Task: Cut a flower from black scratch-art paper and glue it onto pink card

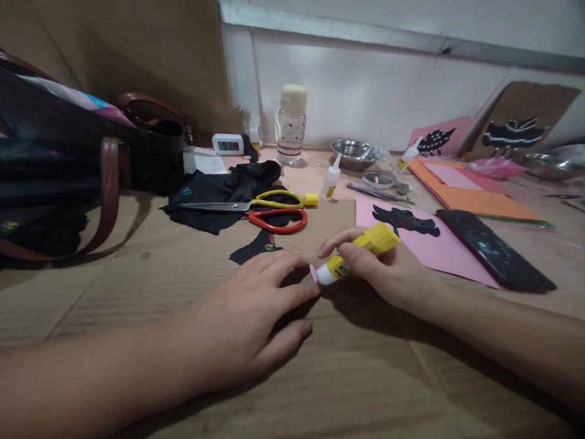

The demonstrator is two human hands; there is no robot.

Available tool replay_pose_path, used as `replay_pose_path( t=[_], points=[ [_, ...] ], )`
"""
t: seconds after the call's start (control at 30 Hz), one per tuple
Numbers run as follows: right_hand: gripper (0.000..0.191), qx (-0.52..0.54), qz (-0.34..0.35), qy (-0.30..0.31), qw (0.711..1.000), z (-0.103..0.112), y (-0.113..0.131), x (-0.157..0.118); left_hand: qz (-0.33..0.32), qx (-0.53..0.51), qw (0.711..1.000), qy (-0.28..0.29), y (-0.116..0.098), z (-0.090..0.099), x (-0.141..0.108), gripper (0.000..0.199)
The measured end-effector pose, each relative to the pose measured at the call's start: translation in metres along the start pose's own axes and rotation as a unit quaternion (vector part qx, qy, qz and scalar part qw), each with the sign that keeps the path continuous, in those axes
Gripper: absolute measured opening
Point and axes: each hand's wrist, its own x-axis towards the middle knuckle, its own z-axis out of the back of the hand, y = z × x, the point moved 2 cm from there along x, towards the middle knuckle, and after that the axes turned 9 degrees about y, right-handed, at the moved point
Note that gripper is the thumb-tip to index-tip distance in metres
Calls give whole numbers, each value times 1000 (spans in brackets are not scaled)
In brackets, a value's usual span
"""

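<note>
Two bare hands over a ribbed brown cardboard sheet (pixel 205 396), with clock directions taken from the gap between them, twelve straight ahead. Towards eight o'clock, the left hand (pixel 258 302), palm down, thumb apart from the other fingers, two fingertips at the edge of a tiny flat pink piece (pixel 313 273); pinched or merely touched, cannot tell. At three, the right hand (pixel 377 265), fingers and thumb clamped round a tilted yellow glue stick (pixel 339 266) with a white lower end, that end against the pink piece at the clock's centre.

Just beyond the left hand, at ten, a small black cloth scrap (pixel 256 247) with coloured specks. At three, past the right hand, a dark flat rectangular slab (pixel 496 250) overlapping a pink paper sheet (pixel 441 251) with a black wavy-edged cut-out (pixel 404 221) on top.

Further out, at eleven, metal scissors (pixel 242 206) with one yellow and one red handle, partly across a rumpled black cloth (pixel 198 194). At twelve, a ribbed yellow cap (pixel 311 199) beside a white nozzle-tipped bottle (pixel 329 182). At two, stacked orange paper (pixel 491 198); at ten, a black bag (pixel 55 164) with brown handles.

Farthest, a white digital clock (pixel 228 144) at eleven, a clear cream-lidded drinking bottle (pixel 292 125) at twelve, and a shiny metal bowl (pixel 351 160) towards one.
</note>
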Motion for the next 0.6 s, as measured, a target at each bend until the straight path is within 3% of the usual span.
replay_pose_path(
  t=[0.17,0.6],
  points=[
    [15,-56,5,-24,998,-4,1,1,3,-4,1000,-1,0,0,0,39],
    [22,-82,-37,6,996,-9,-1,6,6,-11,1000,-1,-1,1,0,36]
  ],
)
